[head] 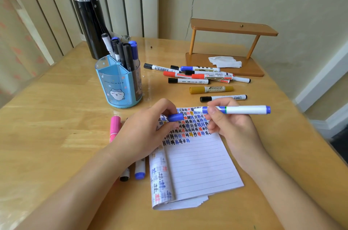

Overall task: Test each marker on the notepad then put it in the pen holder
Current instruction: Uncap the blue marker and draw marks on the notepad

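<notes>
Notepad (pixel 199 165) on table (pixel 56 113), nearest you. Your left grip (pixel 140 135) pinches the blue cap (pixel 175 117); your right grip (pixel 233 128) holds the uncapped blue marker (pixel 244 109) level above the scribbled rows.

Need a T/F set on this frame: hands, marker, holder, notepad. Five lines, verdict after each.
1. The right hand holds the blue marker with its cap off. True.
2. The left hand holds nothing. False: it pinches the blue cap.
3. The pen holder is empty. False: several markers stand in its rear compartment.
4. The gold marker lies on the table, beyond the notepad. True.
5. The open notepad page is blank. False: rows of hash marks cover its top part.
</notes>
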